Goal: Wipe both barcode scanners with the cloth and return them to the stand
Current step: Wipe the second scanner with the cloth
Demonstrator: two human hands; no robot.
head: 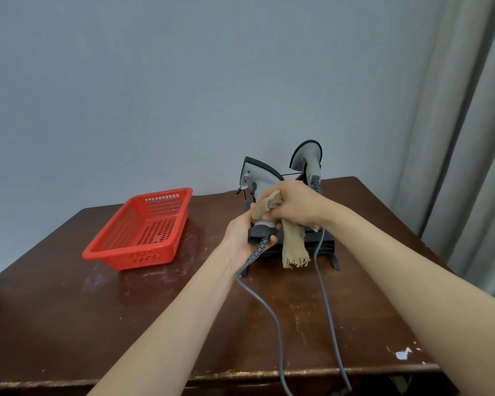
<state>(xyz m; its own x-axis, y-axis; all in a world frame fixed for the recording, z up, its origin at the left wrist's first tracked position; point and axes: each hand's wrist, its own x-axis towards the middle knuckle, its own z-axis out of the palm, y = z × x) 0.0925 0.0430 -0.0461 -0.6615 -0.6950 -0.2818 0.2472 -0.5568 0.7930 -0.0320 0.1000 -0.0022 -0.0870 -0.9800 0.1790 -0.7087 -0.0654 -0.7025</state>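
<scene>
Two scanners showed: the seated scanner (307, 158) stood upright in the stand (327, 248). The held scanner (259, 178) hung just in front of the stand, with the left grip (239, 238) clamped on its handle base and the right grip (296, 204) clenching the cloth (293, 252) against its handle. Firm strokes toward the head seemed wise.

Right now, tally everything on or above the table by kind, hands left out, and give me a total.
Barcode scanners: 2 (held scanner, docked scanner)
Cloth: 1
Stand: 1
Red basket: 1
Grey cables: 2 (left cable, right cable)
Total: 7
</scene>
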